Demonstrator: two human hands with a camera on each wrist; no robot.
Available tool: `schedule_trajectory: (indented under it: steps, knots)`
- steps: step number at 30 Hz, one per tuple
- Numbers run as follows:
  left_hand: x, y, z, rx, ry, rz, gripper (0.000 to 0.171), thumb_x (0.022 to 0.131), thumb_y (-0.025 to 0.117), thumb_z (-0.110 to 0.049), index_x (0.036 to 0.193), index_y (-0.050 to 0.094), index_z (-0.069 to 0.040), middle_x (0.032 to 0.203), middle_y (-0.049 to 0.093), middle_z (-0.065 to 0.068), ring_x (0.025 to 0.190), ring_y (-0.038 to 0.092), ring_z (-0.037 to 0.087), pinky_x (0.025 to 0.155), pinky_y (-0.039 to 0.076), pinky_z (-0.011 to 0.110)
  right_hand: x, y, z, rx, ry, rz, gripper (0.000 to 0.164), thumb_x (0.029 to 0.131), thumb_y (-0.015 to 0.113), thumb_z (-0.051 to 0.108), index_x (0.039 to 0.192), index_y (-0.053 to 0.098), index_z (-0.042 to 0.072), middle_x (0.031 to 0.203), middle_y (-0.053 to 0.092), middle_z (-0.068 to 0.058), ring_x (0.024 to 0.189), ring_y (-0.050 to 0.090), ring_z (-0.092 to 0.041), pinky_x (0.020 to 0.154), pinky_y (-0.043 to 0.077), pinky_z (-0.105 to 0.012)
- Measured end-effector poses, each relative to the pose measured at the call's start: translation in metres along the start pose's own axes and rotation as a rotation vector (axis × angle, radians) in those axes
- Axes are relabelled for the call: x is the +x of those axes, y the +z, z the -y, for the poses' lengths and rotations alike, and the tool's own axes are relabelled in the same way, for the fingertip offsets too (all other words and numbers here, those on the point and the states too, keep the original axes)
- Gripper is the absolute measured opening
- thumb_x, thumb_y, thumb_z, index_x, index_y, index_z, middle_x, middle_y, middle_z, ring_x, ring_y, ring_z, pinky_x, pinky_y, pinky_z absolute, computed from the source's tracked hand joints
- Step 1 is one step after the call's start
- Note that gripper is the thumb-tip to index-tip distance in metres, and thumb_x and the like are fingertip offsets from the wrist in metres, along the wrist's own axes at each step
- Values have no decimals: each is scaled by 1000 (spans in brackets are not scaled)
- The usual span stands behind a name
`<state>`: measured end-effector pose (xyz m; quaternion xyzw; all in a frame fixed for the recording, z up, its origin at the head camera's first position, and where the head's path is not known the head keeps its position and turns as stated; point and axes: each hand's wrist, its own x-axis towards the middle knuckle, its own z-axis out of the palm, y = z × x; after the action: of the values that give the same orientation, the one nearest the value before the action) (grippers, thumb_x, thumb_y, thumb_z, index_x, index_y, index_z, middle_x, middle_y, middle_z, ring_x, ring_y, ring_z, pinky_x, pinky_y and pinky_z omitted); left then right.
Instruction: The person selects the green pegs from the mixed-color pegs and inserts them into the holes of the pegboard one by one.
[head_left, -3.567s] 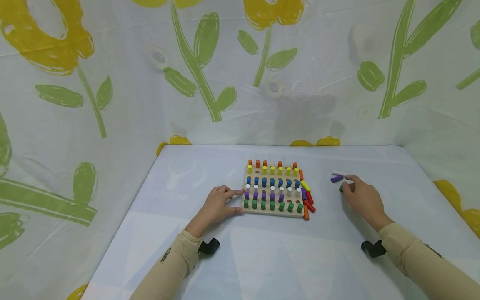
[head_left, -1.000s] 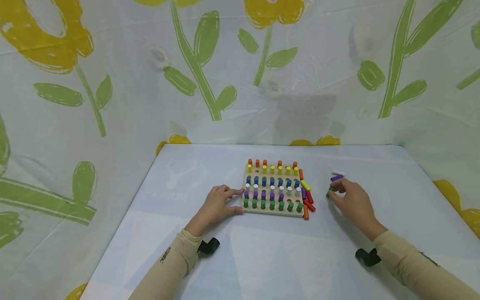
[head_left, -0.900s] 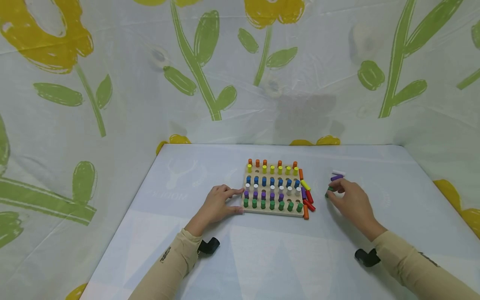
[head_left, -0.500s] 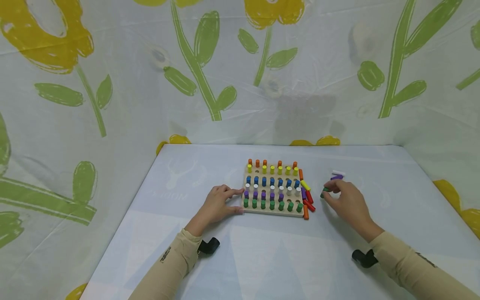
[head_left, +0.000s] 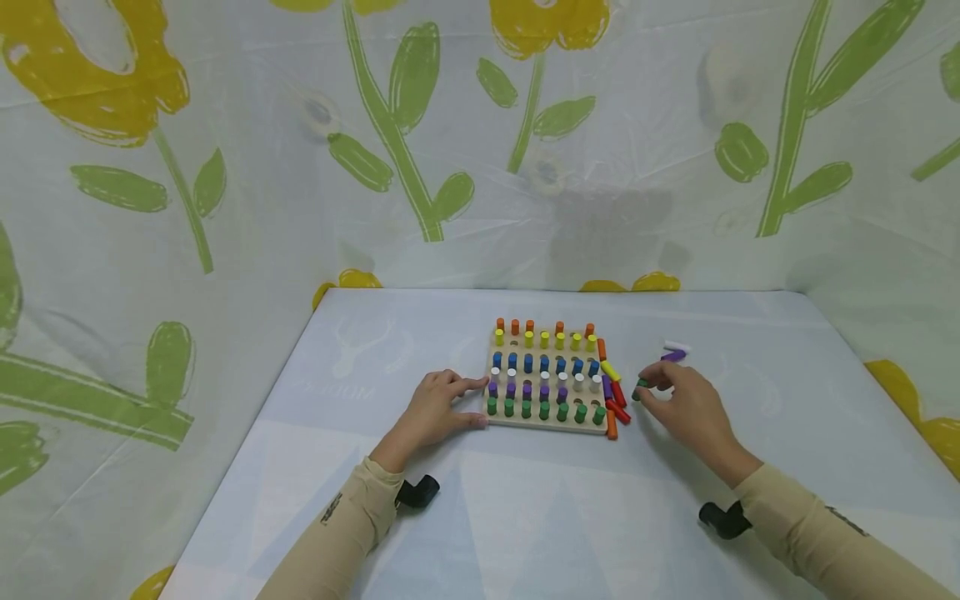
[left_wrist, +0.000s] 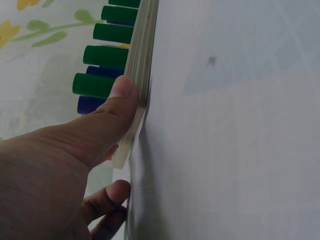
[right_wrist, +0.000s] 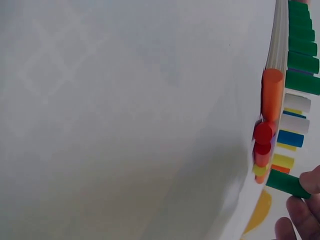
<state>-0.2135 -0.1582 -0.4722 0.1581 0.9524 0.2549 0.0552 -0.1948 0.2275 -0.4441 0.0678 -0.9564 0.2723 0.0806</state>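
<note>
A wooden pegboard (head_left: 547, 425) lies on the table, with rows of orange, yellow, blue, white, purple and green pegs upright in it and some bare holes. My left hand (head_left: 431, 410) is at its near left corner, index fingertip by the left side and thumb along the front edge. In the left wrist view the thumb (left_wrist: 122, 100) presses the layered edge close to the green pegs. Just right of the board, my right hand (head_left: 693, 412) pinches a green peg (right_wrist: 287, 184) between thumb and fingertips; its lower end points toward the table.
Along the board's right side lie loose pegs: orange (head_left: 602, 349), yellow (head_left: 611, 372), purple (head_left: 607, 387) and red (head_left: 618, 394) among them. Farther right, behind my right hand, are a white peg (head_left: 677, 347) and a purple peg (head_left: 673, 356). A flowered curtain hangs behind the table.
From beside the white and purple pegs, my right hand has moved left toward the board with the green peg, which has turned more upright. Left hand and board have stayed put.
</note>
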Motion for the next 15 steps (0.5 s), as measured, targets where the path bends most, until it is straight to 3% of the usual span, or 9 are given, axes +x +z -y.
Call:
schedule_trajectory:
  steps: [15]
  knots:
    - [0, -1, -1, 2, 7, -1, 70, 82, 82, -49, 145, 59, -30, 107, 56, -1, 115, 46, 29, 98, 39, 45, 0, 7, 9, 18, -38, 19, 24, 92, 76, 17, 111, 69, 4, 102, 70, -13, 96, 63, -32, 85, 52, -53]
